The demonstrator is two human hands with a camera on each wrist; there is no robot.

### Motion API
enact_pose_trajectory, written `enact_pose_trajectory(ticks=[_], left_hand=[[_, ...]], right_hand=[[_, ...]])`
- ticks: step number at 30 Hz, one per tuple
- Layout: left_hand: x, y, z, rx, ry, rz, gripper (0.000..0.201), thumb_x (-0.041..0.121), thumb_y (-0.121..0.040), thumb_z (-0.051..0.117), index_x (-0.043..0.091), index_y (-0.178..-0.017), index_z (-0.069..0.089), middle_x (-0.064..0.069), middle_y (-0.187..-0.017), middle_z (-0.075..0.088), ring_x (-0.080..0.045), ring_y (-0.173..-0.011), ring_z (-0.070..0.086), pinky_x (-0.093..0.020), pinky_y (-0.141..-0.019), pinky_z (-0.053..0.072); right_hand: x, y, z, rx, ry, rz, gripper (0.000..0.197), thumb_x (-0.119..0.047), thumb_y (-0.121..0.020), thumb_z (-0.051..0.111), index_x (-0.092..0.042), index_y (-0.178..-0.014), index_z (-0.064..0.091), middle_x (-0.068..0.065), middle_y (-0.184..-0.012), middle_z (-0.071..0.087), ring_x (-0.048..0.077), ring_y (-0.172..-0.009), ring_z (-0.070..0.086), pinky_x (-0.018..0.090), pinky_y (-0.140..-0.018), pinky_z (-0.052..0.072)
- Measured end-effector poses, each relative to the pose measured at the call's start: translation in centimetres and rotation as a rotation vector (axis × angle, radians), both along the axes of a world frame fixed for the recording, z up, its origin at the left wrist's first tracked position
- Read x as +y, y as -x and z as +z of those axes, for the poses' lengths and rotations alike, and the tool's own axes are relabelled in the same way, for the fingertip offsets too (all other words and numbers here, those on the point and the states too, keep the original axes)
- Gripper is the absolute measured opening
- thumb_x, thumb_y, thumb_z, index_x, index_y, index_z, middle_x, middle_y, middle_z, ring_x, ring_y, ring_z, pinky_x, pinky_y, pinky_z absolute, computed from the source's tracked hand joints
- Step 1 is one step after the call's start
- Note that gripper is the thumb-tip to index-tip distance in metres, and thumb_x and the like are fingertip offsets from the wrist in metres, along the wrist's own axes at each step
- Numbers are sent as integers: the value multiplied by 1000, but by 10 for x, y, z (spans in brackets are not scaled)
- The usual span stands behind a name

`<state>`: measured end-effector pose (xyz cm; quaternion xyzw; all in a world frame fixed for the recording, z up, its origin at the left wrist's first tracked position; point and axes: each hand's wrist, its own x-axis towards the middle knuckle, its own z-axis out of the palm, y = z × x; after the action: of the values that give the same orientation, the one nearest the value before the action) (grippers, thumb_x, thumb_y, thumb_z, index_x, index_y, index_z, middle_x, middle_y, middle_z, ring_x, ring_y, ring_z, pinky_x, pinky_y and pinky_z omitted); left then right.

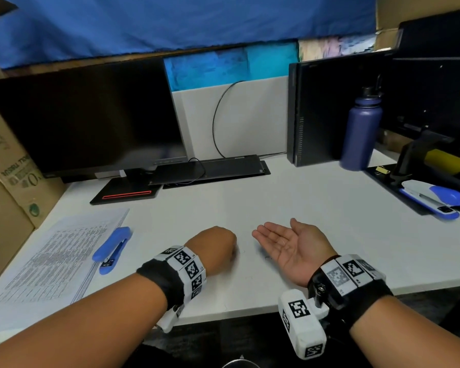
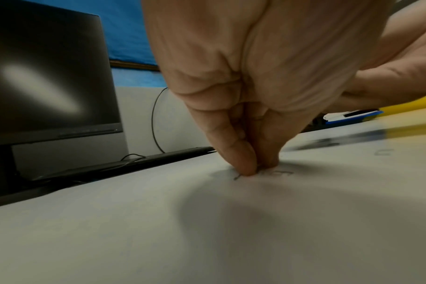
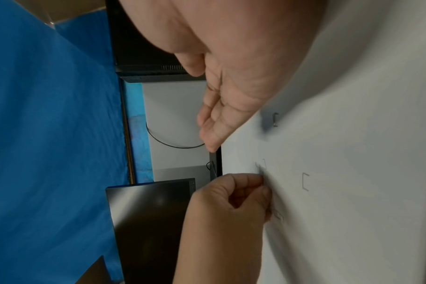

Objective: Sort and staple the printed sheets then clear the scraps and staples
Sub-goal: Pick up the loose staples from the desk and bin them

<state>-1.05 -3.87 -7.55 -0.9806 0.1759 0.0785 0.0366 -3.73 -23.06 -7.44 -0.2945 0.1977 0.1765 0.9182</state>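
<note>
My left hand (image 1: 218, 245) is curled at the middle of the white desk (image 1: 316, 208), its thumb and forefinger tips (image 2: 249, 169) pinching a loose staple (image 2: 237, 177) against the surface. My right hand (image 1: 284, 243) lies beside it palm up, fingers straight, with a thin staple (image 1: 284, 242) in the palm. Several more bent staples lie loose on the desk, one (image 3: 305, 181) near the left hand and another (image 3: 275, 119) by the right hand. The printed sheets (image 1: 51, 258) lie at the left with a blue stapler (image 1: 112, 249) resting on their edge.
A dark monitor (image 1: 85, 120) stands at the back left, a keyboard (image 1: 210, 170) behind the hands. A black computer case (image 1: 316, 110) and purple bottle (image 1: 361, 131) stand back right. A second blue and white stapler (image 1: 433, 197) lies on a black tray at right. A cardboard box (image 1: 8, 168) borders the left.
</note>
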Motion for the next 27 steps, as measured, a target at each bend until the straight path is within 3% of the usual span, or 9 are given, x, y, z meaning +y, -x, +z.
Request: enact_pose_trajectory(ticks=[2, 6, 9, 11, 14, 18, 21, 23, 27], left_hand=[[0, -3, 4, 30, -4, 26, 24, 17, -93, 53, 8, -104, 72, -9, -103, 73, -25, -95, 69, -36, -83, 59], [1, -11, 11, 139, 56, 108, 21, 16, -90, 56, 5, -97, 73, -9, -96, 75, -19, -80, 65, -26, -65, 51], [8, -16, 13, 260, 201, 162, 17, 15, -88, 58, 10, -85, 74, 4, -64, 72, -13, -63, 67, -23, -66, 55], [13, -15, 19, 285, 291, 169, 14, 15, -88, 61, 18, -79, 71, 10, -55, 67, -6, -56, 64, -22, -66, 55], [10, -12, 36, 230, 520, 155, 11, 12, -91, 66, 17, -82, 71, 6, -65, 70, -7, -58, 67, -22, -69, 58], [-22, 1, 61, 251, 814, 87, 5, 13, -86, 77, 8, -88, 76, -4, -73, 76, -11, -63, 70, -27, -72, 62], [-39, 11, 63, 338, 711, -3, 10, 16, -89, 76, 8, -94, 78, -8, -85, 79, -13, -70, 74, -26, -75, 63], [-39, 10, 61, 325, 617, -69, 12, 20, -92, 72, 11, -97, 80, -5, -87, 79, -12, -75, 75, -25, -77, 63], [-14, -4, 61, 160, 662, 51, 9, 13, -92, 69, 13, -94, 78, -5, -84, 78, -19, -76, 76, -25, -74, 63]], right_hand=[[-1, 0, -1, 4, -1, -2, 55, -36, -106, 40, 15, -110, 60, 30, -109, 67, 44, -105, 65, 54, -75, 57], [-2, -2, -4, 13, -3, -3, 56, -38, -105, 41, 15, -111, 60, 29, -111, 66, 44, -109, 64, 53, -74, 58], [-2, -2, -7, 19, 6, 9, 57, -39, -104, 42, 15, -113, 60, 29, -115, 66, 44, -108, 65, 53, -75, 58], [-1, -2, -8, 26, 15, 15, 58, -39, -104, 41, 15, -114, 60, 30, -116, 66, 44, -106, 66, 53, -76, 58], [0, -2, -10, 46, 28, 16, 58, -40, -105, 41, 14, -114, 60, 30, -118, 66, 43, -106, 66, 51, -78, 58], [12, 2, -11, 65, -23, 37, 59, -39, -106, 37, 15, -119, 58, 33, -116, 67, 44, -107, 67, 49, -93, 56], [23, 12, -9, 58, -78, 62, 54, -35, -107, 31, 9, -117, 60, 28, -96, 73, 36, -81, 74, 49, -87, 58], [26, 15, -7, 55, -97, 57, 53, -33, -108, 29, 8, -119, 60, 26, -91, 73, 34, -76, 75, 48, -88, 58], [18, 11, -5, 67, -54, 48, 56, -35, -107, 36, 16, -118, 58, 33, -109, 69, 44, -102, 68, 50, -91, 57]])
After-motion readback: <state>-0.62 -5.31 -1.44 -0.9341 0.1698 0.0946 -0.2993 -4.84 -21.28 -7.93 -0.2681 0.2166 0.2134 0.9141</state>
